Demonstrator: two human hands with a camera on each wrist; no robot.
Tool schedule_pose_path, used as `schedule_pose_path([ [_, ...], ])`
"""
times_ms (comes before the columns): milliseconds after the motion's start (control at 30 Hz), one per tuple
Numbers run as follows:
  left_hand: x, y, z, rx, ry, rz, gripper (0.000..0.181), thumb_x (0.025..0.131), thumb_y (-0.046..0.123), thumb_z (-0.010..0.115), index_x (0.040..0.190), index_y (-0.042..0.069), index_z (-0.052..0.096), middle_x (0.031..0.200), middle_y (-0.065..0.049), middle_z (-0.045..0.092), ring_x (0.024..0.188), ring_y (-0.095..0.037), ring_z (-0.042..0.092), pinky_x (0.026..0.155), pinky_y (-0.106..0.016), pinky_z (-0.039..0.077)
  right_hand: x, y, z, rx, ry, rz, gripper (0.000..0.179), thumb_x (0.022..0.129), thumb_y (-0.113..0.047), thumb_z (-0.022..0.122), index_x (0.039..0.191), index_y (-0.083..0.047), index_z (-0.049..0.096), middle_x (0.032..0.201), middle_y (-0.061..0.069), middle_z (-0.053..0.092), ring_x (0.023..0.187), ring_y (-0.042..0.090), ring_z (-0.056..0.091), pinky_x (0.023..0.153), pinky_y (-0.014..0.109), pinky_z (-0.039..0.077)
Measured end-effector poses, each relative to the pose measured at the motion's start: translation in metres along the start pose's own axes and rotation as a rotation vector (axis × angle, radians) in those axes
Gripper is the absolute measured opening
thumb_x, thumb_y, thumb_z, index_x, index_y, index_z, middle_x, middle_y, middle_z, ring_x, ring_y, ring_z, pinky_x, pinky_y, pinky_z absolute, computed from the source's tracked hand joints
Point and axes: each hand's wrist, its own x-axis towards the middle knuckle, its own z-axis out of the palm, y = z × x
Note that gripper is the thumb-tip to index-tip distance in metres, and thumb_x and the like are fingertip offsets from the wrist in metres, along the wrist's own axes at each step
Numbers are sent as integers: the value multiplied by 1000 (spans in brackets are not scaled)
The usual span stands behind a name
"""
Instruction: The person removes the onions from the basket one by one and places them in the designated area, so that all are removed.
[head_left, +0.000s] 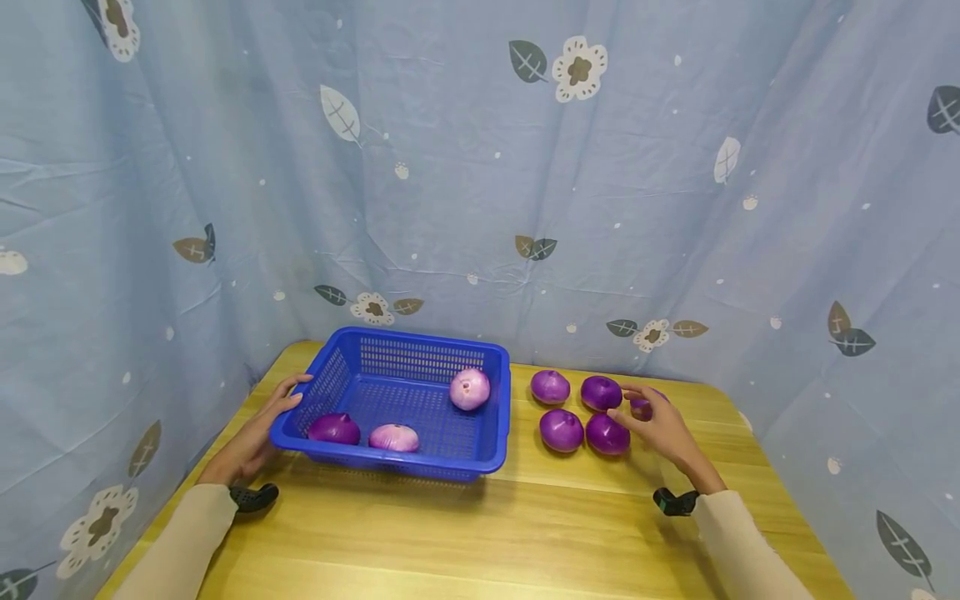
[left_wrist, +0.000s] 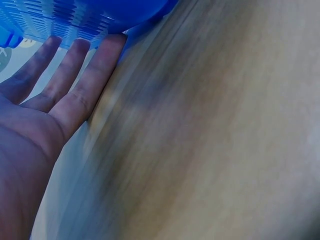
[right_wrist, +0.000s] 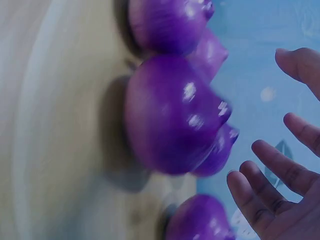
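Note:
My left hand (head_left: 258,433) is at the left side of a blue plastic basket (head_left: 405,333); in the left wrist view its straight fingers (left_wrist: 75,95) touch the slotted wall. Inside lie a purple onion (head_left: 333,428) and two paler ones, a cut-looking onion half (head_left: 393,437) near the front and a pinkish onion (head_left: 469,389) at the right. Over the purple onions on the table, my right hand (head_left: 660,429) hovers with spread fingers, holding nothing. Nearest to it are a front onion (head_left: 608,434) and one partly hidden behind the hand (head_left: 647,406).
More purple onions stand beside the basket: one at the back (head_left: 551,387), one in front of it (head_left: 561,431) and another at the back (head_left: 601,392). The wooden table (head_left: 465,542) ends against a blue flowered curtain (head_left: 450,208) behind and at both sides.

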Motion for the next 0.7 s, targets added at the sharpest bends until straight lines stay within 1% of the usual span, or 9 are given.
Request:
schedule_pose_path([
  [67, 0, 0, 0, 0, 3, 1, 46, 112, 41, 35, 156, 37, 24, 157, -22, 13, 116, -28, 57, 89, -45, 57, 5, -7, 0, -4, 0, -18, 75, 93, -50, 74, 148, -6, 50, 139, 24, 58, 117, 43, 60, 97, 58, 48],
  [200, 0, 0, 1, 11, 10, 0, 47, 112, 41, 36, 157, 37, 23, 158, -22, 12, 118, -29, 56, 90, -45, 57, 13, -24, 2, 4, -12, -53, 71, 92, -50, 74, 148, -13, 51, 138, 22, 60, 114, 40, 61, 92, 55, 51],
  [267, 0, 0, 1, 16, 12, -1, 47, 112, 41, 36, 157, 37, 23, 159, -22, 11, 118, -29, 56, 90, -45, 57, 17, -33, 4, 25, -29, -64, 68, 93, -47, 76, 148, -16, 51, 139, 21, 59, 116, 41, 60, 91, 56, 51],
  [367, -1, 0, 1, 25, 15, 0, 48, 112, 41, 36, 157, 37, 22, 160, -22, 10, 120, -31, 54, 90, -45, 57, 24, -48, 7, 54, -61, -89, 66, 94, -43, 75, 149, -17, 49, 140, 19, 58, 119, 41, 59, 93, 58, 51],
  [433, -1, 0, 0, 28, 16, 0, 47, 112, 41, 35, 157, 37, 23, 160, -22, 10, 120, -32, 54, 90, -46, 57, 29, -58, 11, 57, -66, -116, 65, 95, -40, 75, 149, -16, 49, 140, 18, 58, 118, 40, 60, 93, 58, 51],
  [600, 0, 0, 1, 32, 21, -6, 49, 111, 42, 36, 158, 37, 22, 160, -22, 10, 121, -34, 53, 90, -46, 56, 39, -83, 21, 63, -81, -178, 60, 96, -34, 75, 148, -20, 51, 139, 13, 60, 114, 32, 62, 93, 53, 52],
  [700, 1, -1, 1, 31, 32, -18, 48, 111, 43, 37, 157, 38, 23, 159, -22, 12, 118, -34, 55, 89, -46, 57, 46, -98, 28, 76, -89, -208, 58, 95, -37, 75, 147, -24, 52, 136, 8, 62, 114, 27, 61, 92, 49, 52],
])
